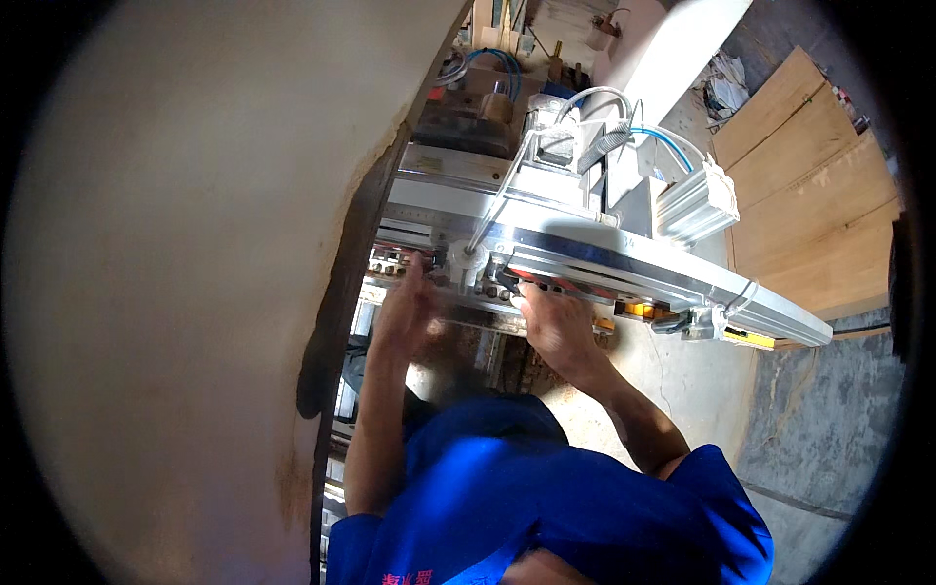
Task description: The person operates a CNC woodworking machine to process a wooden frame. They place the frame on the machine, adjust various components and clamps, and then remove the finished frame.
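Two hands work right up against a metal machine.

The left hand (405,297) has its fingers stretched out and pressed flat on the machine's lower edge, near a white round knob (466,263); it grips nothing that shows. The right hand (546,317) curls its fingers under the long silver rail (624,268), but what they hold, if anything, is hidden, so I cannot tell. Both hands sit very close to the moving parts, so I think fingers could get pinched if the rail slides, and the blue air hoses (502,63) or thin white tube could snag a wrist. A small yellow sticker (749,337) sits at the rail's far end, and another yellow patch lies under the rail near the right hand. Flat brown wooden boards (819,205) are stacked to the right. A big pale curved board (195,292) fills the left side.
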A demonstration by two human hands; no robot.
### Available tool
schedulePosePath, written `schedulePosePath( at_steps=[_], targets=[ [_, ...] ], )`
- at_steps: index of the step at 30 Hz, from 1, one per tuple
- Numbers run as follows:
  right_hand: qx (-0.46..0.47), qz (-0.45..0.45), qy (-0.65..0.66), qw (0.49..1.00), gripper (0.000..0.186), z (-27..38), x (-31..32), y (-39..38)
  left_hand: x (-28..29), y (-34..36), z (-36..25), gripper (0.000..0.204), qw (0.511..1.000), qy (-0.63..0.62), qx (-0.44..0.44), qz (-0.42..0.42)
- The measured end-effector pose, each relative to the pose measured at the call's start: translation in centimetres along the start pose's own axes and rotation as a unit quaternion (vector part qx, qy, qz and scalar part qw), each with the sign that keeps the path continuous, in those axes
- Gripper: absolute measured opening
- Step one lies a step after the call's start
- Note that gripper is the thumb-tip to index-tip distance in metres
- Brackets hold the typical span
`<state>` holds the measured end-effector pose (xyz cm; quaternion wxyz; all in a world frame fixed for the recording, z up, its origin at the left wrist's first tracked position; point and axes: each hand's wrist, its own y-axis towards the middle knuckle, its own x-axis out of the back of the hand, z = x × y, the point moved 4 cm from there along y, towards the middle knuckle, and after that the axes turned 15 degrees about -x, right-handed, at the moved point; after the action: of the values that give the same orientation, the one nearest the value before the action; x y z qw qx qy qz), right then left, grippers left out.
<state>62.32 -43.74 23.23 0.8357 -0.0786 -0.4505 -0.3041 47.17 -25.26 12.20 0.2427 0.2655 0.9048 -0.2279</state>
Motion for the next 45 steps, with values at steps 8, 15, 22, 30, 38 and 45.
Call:
schedulePosePath(
  at_steps=[8,15,22,30,38,45],
  targets=[
    [-0.017,-0.022,-0.003,1.000,0.012,0.1,-0.9,0.2,-6.3,-3.4,-9.3,0.039,0.825,0.511,-0.239,0.006],
    [-0.003,-0.096,0.041,0.995,0.018,0.2,-3.4,1.6,-5.7,-2.1,-8.2,0.036,0.850,0.472,-0.232,0.029],
    [0.039,-0.171,0.148,0.973,0.022,-2.8,-6.9,1.6,-8.4,-3.0,-8.9,0.031,0.738,0.617,-0.273,-0.001],
    [0.002,-0.182,0.164,0.970,0.025,-1.8,-5.8,1.4,-0.8,-1.2,-5.5,0.033,0.758,0.613,-0.050,0.215],
    [-0.008,-0.371,0.178,0.911,0.049,-3.5,-11.6,1.9,21.6,7.9,8.7,0.053,0.586,0.723,0.050,0.363],
    [0.019,-0.568,0.163,0.806,0.049,-3.9,-11.8,2.1,30.2,16.0,12.8,0.062,0.301,0.795,0.057,0.523]
  ],
)
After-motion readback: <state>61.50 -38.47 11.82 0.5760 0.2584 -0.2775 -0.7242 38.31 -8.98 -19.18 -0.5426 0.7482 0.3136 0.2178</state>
